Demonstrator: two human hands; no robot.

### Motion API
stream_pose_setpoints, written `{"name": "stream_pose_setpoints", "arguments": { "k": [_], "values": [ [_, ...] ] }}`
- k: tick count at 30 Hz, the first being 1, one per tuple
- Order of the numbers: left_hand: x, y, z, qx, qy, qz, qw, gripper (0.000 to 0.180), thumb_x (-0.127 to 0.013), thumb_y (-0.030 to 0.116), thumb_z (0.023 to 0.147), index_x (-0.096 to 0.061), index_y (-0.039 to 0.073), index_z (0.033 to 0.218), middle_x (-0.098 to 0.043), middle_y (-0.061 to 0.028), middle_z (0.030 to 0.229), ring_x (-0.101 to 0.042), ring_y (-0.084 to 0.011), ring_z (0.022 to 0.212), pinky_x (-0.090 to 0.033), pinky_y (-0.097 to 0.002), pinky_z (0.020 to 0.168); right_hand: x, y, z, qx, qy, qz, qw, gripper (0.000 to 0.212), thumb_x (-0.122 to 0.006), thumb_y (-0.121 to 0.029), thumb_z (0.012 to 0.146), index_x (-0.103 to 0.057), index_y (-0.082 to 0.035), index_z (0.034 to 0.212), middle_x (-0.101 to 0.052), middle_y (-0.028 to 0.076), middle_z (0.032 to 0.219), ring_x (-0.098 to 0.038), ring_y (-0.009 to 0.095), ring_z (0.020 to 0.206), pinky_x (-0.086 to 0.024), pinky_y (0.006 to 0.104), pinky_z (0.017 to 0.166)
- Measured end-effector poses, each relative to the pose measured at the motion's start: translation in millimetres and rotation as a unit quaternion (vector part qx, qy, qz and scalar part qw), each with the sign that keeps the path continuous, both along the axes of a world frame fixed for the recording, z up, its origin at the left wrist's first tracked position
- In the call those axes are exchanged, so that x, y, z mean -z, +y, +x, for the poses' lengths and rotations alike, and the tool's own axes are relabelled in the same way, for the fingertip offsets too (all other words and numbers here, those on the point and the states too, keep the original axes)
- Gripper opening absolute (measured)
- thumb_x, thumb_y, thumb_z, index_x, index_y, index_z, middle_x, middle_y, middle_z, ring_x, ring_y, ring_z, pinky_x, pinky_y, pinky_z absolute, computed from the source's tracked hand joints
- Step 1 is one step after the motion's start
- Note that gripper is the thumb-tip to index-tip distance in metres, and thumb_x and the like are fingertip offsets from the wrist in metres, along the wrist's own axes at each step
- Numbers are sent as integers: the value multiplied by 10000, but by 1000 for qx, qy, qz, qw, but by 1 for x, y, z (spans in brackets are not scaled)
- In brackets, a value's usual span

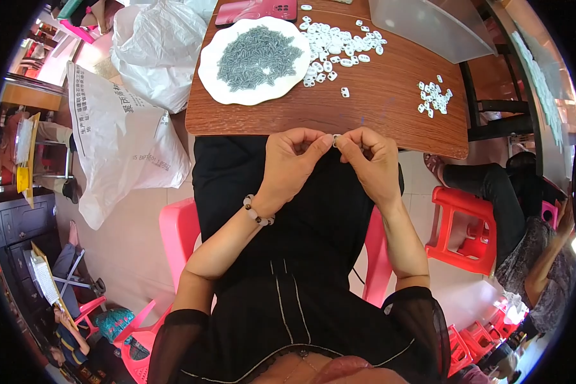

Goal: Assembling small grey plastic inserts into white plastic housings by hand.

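Note:
My left hand (287,165) and my right hand (374,165) meet just off the table's near edge. Thumbs and index fingers of both are pinched on one small white plastic piece (335,142), mostly hidden by the fingertips. Beyond them on the brown table (269,120), a white scalloped plate (212,82) carries a heap of tiny grey spring-like pieces (259,59). Right of the plate, white plastic pieces with holes (333,41) are spread in a loose pile. A smaller cluster of white pieces (434,99) lies near the table's right side.
A pink phone (256,10) lies behind the plate. At the back right stands a translucent plastic bin (429,29). White sacks (125,137) rest on the floor at left. A red stool (464,230) and a seated person (544,262) are at right.

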State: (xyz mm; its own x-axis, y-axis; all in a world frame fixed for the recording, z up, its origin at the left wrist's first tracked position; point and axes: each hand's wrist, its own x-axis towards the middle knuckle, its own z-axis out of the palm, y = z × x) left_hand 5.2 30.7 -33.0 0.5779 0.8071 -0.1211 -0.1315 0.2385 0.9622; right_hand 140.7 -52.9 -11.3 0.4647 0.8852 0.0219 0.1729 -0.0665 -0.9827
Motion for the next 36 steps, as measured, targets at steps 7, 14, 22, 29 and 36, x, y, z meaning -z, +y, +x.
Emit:
{"name": "stream_pose_setpoints", "arguments": {
  "k": [7, 14, 22, 29, 36],
  "values": [
    [-9, -2, 0, -3, -12, -39, 999, 184, -691, 158, 877, -703, -25, 897, -638, 17, 720, -489, 1, 586, -373, -161, 513, -3, 1, -1, 11, 23, -4, 1000, 173, -655, -144, 875, -667, 9, 795, -608, -10, 612, -520, 14, 569, -382, 180, 523],
    [-7, 2, -4, 3, -38, -81, 996, 271, -638, 247, 922, -704, -16, 929, -640, -5, 736, -412, 2, 528, -299, -161, 459, -5, 1, 0, 27, 38, 14, 999, 160, -655, -132, 878, -665, 8, 802, -612, -11, 629, -545, 24, 587, -399, 178, 541],
    [-15, 2, -9, 14, -40, -75, 996, 196, -686, 151, 880, -701, -23, 969, -673, -26, 799, -548, -25, 655, -415, -158, 577, -8, 0, 1, 24, 44, 14, 999, 161, -653, -133, 881, -664, 10, 808, -612, -10, 637, -549, 25, 598, -397, 179, 545],
    [-19, 0, -3, 7, -27, -53, 998, 156, -702, 128, 862, -708, -4, 944, -650, 7, 770, -475, -13, 598, -346, -159, 528, -11, -1, -1, 2, 51, -7, 999, 128, -643, -109, 894, -662, 0, 830, -599, -30, 686, -520, 17, 629, -383, 161, 577],
    [-17, 2, 3, 21, -18, -54, 998, 166, -706, 143, 860, -700, -7, 929, -639, 16, 755, -487, -6, 609, -350, -152, 529, -8, 2, 0, 17, 41, 10, 999, 176, -658, -144, 875, -659, 14, 797, -610, -2, 626, -531, 28, 583, -398, 190, 544]
  ]
}}
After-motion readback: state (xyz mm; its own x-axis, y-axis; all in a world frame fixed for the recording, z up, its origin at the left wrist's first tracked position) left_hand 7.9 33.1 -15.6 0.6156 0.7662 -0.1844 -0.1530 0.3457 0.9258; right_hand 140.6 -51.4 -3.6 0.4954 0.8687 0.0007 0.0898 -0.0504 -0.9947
